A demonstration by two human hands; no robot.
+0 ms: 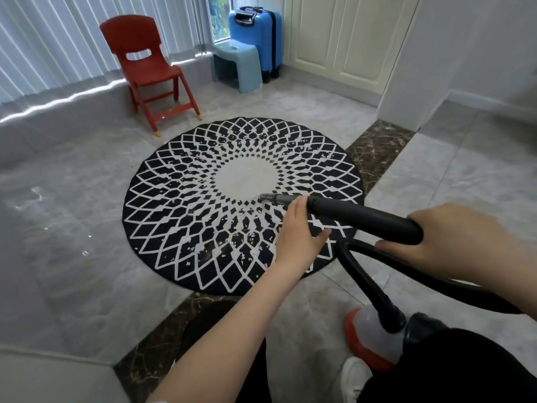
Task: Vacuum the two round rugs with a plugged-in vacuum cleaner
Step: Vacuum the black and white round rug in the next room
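Head view shows us working on one round rug, black with a white lattice and a pale centre, lying flat on the grey tiled floor. Only this rug is in sight; the second is not in view. Our right hand wraps its fingers around the black wand handle, and our left hand rests against the wand further forward, fingers mostly straight, steadying rather than clutching. The grey nozzle sits at the near edge of the pale centre, touching or just above the pile; we cannot tell which. The hose loops down to the vacuum canister, which stands beside our white shoe near our legs. The plug and cord are not visible.

We judge this to be the cleaning of the first rug, well under way but unfinished: pale flecks lie scattered across the dark bands, thickest on the near half. Next we would sweep the nozzle outward through those flecked rings, keeping it low and the hose slack.

For room, the rug's far-right rim overlaps a dark marble strip, and its near rim lies close to another. A red chair stands just beyond the far-left rim; a blue stool and blue suitcase are well apart by the window. Open floor lies to the left.
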